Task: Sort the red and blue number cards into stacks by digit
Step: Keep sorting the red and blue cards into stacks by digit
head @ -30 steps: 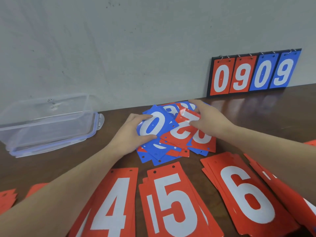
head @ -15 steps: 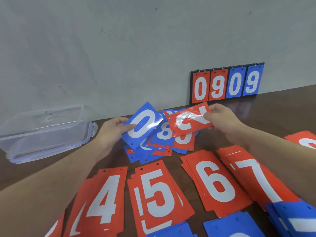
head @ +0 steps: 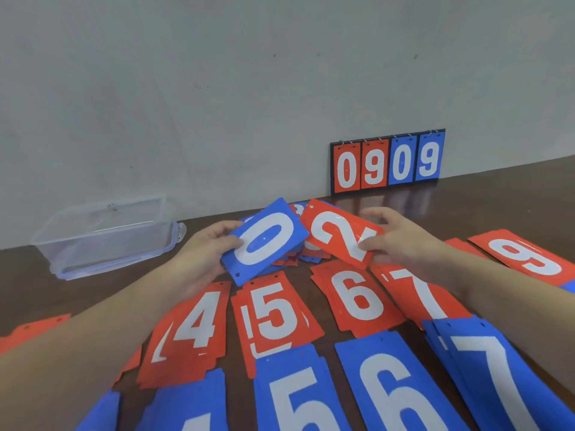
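Two cards are lifted off the counter (head: 497, 197) at once: the left hand (head: 202, 250) pinches a blue 0 card (head: 264, 241) by its left edge, thumb on the face and fingers behind, while the right hand (head: 401, 241) holds a red 2 card (head: 339, 233) by its right edge in the same way. Both hang just above the unsorted pile (head: 298, 259), which lies between the hands and behind the sorted red stacks of 4 (head: 193, 331), 5 (head: 273, 318), 6 (head: 357, 300) and 7 (head: 417, 293). The cards look thin, light and fairly stiff, since each holds flat from a single edge. The glare on the red 2 suggests a glossy, slick surface, so an edge pinch clear of the digit seems the surest hold; flat cards in a stack would probably need sliding off before lifting.
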A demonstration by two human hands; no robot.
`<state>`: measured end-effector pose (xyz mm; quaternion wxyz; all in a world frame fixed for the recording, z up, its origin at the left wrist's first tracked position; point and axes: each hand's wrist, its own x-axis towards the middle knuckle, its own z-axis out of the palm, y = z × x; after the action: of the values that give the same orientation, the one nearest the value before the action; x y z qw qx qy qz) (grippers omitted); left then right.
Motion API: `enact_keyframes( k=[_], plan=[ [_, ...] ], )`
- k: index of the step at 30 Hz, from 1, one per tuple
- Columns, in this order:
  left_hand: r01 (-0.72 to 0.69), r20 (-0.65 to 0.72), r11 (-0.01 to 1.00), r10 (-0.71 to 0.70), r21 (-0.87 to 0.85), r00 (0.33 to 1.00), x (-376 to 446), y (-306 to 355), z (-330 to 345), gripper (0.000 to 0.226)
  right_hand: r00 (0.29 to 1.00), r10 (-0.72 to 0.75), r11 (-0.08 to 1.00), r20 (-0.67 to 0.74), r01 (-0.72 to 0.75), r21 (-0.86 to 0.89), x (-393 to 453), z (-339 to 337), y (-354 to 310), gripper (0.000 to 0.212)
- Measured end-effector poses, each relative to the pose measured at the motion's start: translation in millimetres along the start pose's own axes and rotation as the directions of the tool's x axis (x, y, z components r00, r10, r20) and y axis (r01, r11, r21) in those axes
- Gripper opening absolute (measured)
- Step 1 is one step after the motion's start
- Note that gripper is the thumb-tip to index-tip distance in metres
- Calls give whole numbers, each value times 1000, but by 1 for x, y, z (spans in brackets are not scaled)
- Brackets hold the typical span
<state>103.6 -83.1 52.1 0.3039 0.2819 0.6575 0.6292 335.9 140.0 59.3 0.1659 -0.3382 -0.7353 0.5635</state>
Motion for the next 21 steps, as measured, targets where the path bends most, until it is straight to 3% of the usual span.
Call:
enact_keyframes(
  k=[6,12,18,21],
  plan=[
    [-42,-50,998,39,-56,998,-34,-1,3,32,1000,23,1000,-21,-23,11,-31,7,8,32],
    [-49,-6,995,48,-92,999,-67,1,2,41,1000,-17,999,10,17,27,-57,15,11,19],
    [-35,-23,999,35,-29,999,-97,8,-2,17,995,-22,999,96,26,-45,-74,28,3,34],
    [-4,-51,1000,5,14,999,-106,8,-7,19,990,-9,999,138,16,-50,-79,35,0,47]
  ],
)
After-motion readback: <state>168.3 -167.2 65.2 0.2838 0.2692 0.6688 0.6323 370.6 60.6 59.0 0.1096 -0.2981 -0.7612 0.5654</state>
